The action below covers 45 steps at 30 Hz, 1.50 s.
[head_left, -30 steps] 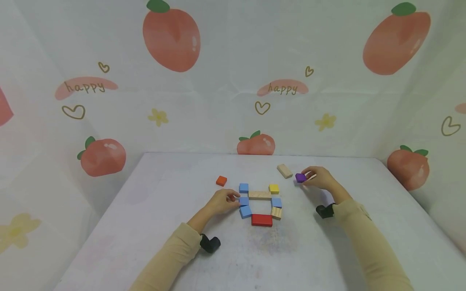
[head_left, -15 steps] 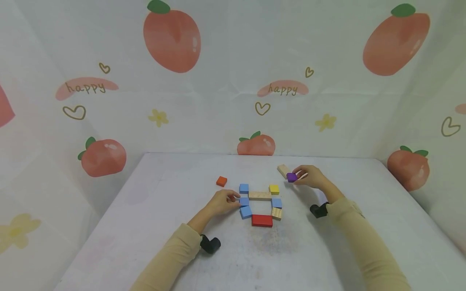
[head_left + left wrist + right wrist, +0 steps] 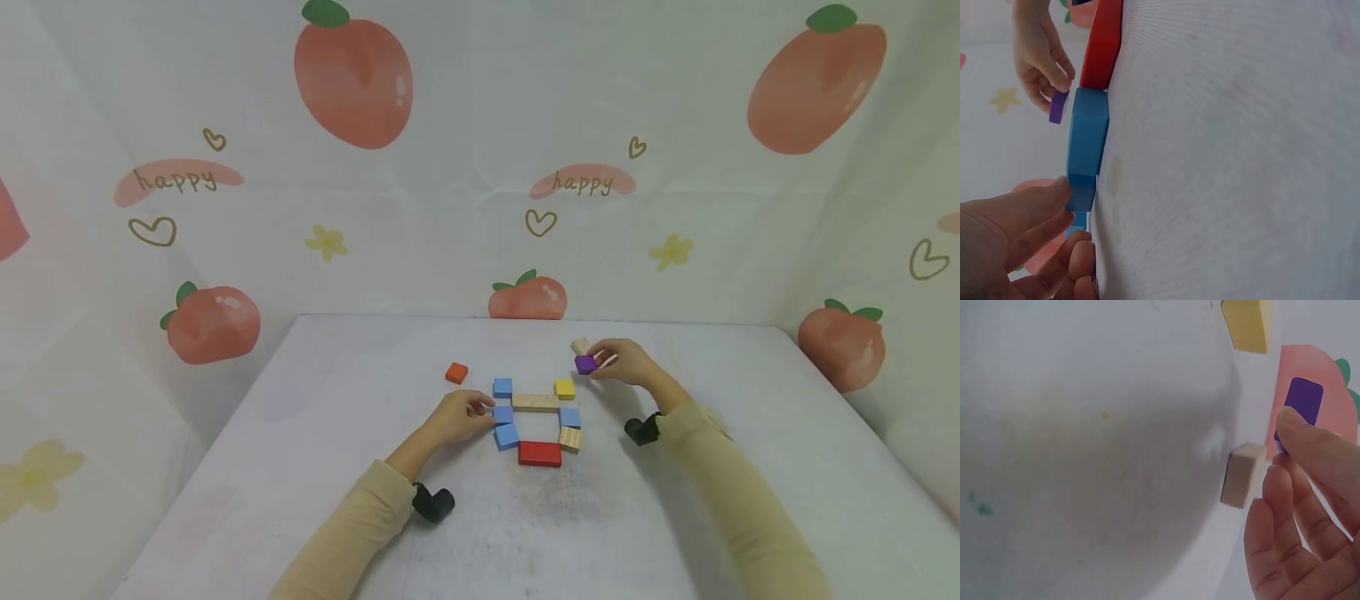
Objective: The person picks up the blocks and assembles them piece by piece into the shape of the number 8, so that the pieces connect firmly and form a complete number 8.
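My right hand [image 3: 626, 364] pinches a purple block [image 3: 586, 365] between thumb and fingertips, held above the table in the right wrist view [image 3: 1304, 400]. A plain wooden block [image 3: 580, 345] lies just behind it, partly covered by the hand. My left hand [image 3: 459, 416] holds the middle blue block [image 3: 503, 415] of the left row between thumb and index finger. Blue blocks stand before [image 3: 506, 437] and behind [image 3: 502, 387] that one. A long wooden block [image 3: 536, 403] spans the rows at the back, a red block [image 3: 539, 454] at the front.
On the right side of the ring sit a blue block [image 3: 570, 417], a small wooden block [image 3: 570, 440] and a yellow block [image 3: 565, 389]. An orange block [image 3: 457, 372] lies apart at the back left. Behind the white table [image 3: 360, 367] hangs a fruit-patterned cloth [image 3: 450, 208].
My right hand has carried the purple block leftward, from the right of the loose wooden block to in front of it. My left hand and the arranged blocks have stayed put.
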Motion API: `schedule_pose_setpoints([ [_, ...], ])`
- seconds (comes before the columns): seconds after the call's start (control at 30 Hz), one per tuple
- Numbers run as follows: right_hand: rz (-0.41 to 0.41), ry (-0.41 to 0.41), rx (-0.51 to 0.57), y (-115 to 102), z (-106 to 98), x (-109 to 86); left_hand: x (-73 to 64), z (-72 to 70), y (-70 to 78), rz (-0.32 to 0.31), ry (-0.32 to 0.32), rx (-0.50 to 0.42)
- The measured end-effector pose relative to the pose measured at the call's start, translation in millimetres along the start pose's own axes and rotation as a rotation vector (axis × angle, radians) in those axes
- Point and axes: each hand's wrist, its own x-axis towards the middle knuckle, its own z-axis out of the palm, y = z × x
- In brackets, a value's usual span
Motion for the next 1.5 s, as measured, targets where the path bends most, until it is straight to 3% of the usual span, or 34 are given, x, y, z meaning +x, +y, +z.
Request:
schedule_pose_setpoints([
  [0.2, -0.033, 0.004, -0.006, -0.4, 6.0, 7.7, 0.7, 0.4, 0.1, -0.017, 0.009, 0.0],
  [0.47, 0.013, -0.02, -0.017, -6.9, 13.9, 14.7, 0.8, 0.6, -0.6, -0.018, 0.011, -0.001],
  [1.0, 0.01, -0.047, -0.006, -8.1, 20.0, 19.8, 0.2, 1.1, -1.6, -0.02, 0.005, -0.011],
  [1.5, -0.087, -0.074, -0.006, -8.6, 21.8, 22.6, 0.7, 1.4, -1.6, -0.01, 0.009, -0.012],
])
